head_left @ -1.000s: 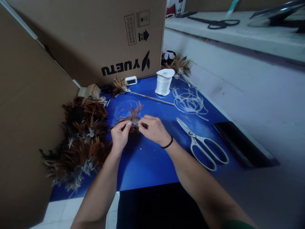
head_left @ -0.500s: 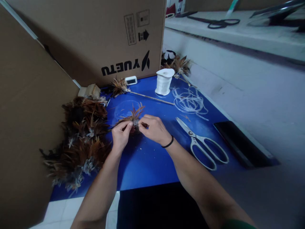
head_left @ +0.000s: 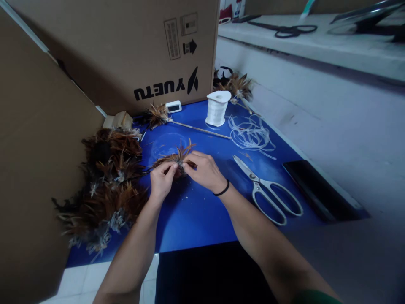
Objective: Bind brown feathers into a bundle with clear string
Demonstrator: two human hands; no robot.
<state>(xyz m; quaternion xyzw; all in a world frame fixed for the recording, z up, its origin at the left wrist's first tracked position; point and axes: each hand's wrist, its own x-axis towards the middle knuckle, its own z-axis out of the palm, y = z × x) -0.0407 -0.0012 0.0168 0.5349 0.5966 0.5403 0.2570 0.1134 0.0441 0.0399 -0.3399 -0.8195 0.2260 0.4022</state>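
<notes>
Over the blue table (head_left: 190, 219) I hold a small bunch of brown feathers (head_left: 168, 159) between both hands. My left hand (head_left: 163, 177) pinches its near left side with thumb and index finger. On the right, my right hand (head_left: 204, 171) has its fingertips closed at the bunch's pale quill end, close to the left fingertips. The fingers hide part of the feathers, and any thread there is too fine to make out. A dark band circles my right wrist.
Feather bundles (head_left: 110, 190) are heaped at the left. Behind are a feather-tipped stick (head_left: 201, 129), a white spool (head_left: 217, 109) and tangled clear strip (head_left: 251, 134). Scissors (head_left: 268, 190) and a black phone-like slab (head_left: 316, 190) lie right. A cardboard box (head_left: 126, 50) stands behind.
My two hands have drawn slightly closer together at the feather bunch, the left shifting a little to the right. Both still pinch it, and the view has moved very slightly.
</notes>
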